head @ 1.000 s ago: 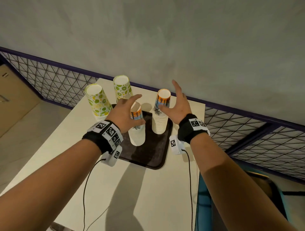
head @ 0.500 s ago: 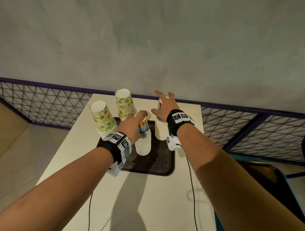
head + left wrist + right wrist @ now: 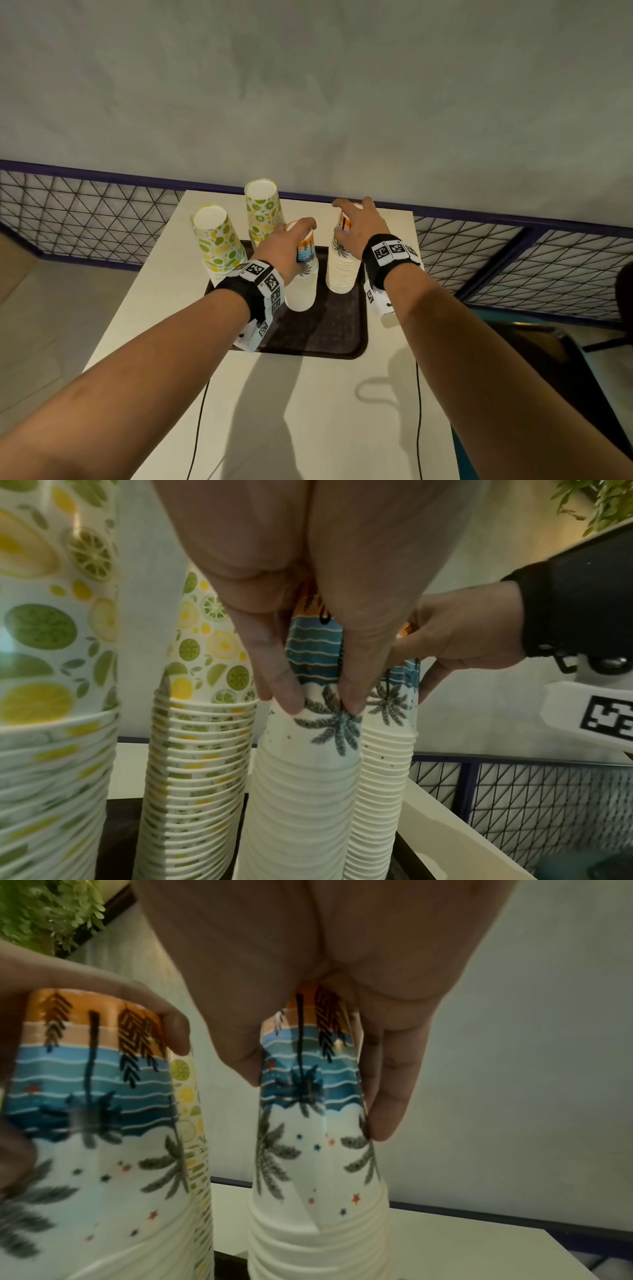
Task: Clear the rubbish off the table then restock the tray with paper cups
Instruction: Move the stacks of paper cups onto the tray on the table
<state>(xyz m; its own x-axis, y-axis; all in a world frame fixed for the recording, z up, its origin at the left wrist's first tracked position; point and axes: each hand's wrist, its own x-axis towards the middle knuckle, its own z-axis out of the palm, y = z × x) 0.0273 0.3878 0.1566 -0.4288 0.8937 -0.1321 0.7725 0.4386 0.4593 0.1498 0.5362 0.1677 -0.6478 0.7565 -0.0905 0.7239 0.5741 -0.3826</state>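
Upside-down paper cup stacks stand on a dark brown tray on the white table. My left hand grips the top of the nearer palm-print stack, its fingers running down the cup's side. My right hand grips the top of the farther palm-print stack, fingers curled round the top cup. Two lemon-print stacks stand at the tray's left and back.
The table sits against a grey wall with a dark wire-mesh fence along its base. A teal-framed chair stands at the right. Cables trail from both wrists across the bare table front. Green leaves hang overhead.
My right hand, flat and open beside its stack a second ago, has closed over the stack's top. My left hand stays on its stack. The head view has tilted up and back.
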